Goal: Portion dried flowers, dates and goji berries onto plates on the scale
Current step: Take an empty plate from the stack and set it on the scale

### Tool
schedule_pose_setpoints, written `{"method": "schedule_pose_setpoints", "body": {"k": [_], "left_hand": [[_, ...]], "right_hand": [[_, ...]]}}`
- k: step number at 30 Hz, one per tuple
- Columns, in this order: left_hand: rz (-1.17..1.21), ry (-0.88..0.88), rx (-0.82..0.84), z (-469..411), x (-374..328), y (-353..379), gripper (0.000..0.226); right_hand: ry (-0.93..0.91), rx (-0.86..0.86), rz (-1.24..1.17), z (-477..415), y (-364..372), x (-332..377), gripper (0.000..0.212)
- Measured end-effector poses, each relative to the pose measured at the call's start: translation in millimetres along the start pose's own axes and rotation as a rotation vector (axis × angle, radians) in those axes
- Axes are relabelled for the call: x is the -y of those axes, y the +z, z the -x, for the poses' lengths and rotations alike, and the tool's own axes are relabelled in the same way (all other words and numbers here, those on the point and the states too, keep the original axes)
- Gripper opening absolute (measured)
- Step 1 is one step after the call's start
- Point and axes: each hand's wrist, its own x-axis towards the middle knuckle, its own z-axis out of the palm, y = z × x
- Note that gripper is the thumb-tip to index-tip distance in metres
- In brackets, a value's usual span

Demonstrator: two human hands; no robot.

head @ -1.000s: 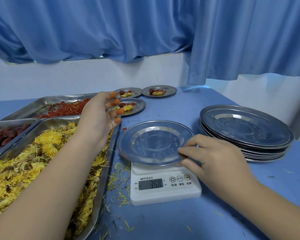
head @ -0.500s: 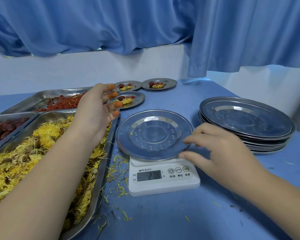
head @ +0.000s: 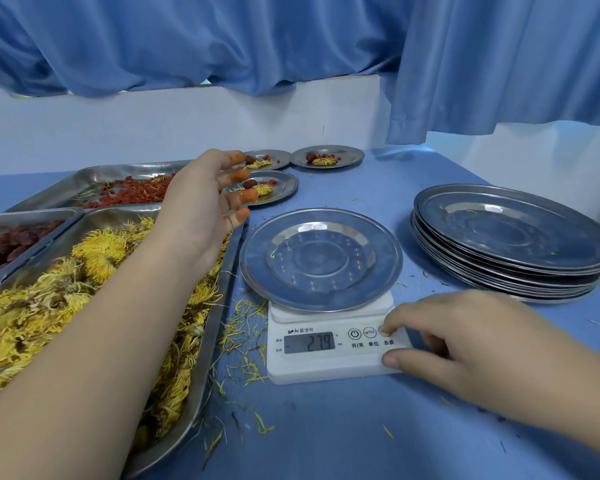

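Surface: a blue table (head: 430, 427) carries everything. A white wall (head: 153, 126) stands behind it, with a blue pleated curtain (head: 291, 39) hanging across the top of the wall.

A white digital scale (head: 326, 365) sits near the table's front. An empty round steel plate (head: 321, 259) rests on its platform. A stack of round steel plates (head: 513, 237) stands to the right of the scale. To the left lies a rectangular steel tray (head: 215, 323) of yellow dried flowers (head: 49, 306). Further left is a tray of dark red dates (head: 4, 240), and behind and to the left a tray of red goji berries (head: 129, 195). Behind the scale are three small filled steel plates (head: 328, 157). Loose yellow petals (head: 243, 327) litter the table just left of the scale.

My left hand (head: 201, 206) hovers over the far corner of the flower tray. Its fingers are spread and hold nothing, and the fingertips are stained orange. My right hand (head: 465, 344) grips nothing. Its index fingertip rests on the scale's right-hand button and its thumb tip touches the front right corner.

Obstructions:
- My left forearm covers much of the flower tray.
- My left hand overlaps two of the filled plates.
- The date tray is cut off by the frame edge.
- The plate hides most of the scale's platform.
- The display shows 279, but I cannot make out a decimal point.
- I cannot count the plates in the stack.
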Motion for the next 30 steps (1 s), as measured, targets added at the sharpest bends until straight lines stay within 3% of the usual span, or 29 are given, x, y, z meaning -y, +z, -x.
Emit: {"method": "schedule_pose_setpoints", "body": {"k": [9, 14, 20, 30], "left_hand": [[0.009, 0.014, 0.021, 0, 0, 1, 0.018], [0.012, 0.003, 0.037, 1, 0, 1, 0.023], [-0.019, -0.009, 0.077, 3, 1, 1, 0.03], [0.144, -0.012, 0.205, 16, -10, 3, 0.045]], "right_hand": [[0.023, 0.073, 0.082, 1, 0, 11, 0.078], [0.021, 0.017, 0.041, -2, -3, 13, 0.065], [0.054, -0.177, -0.13, -10, 8, 22, 0.026], [0.08, -0.266, -0.219, -17, 12, 10, 0.013]]}}
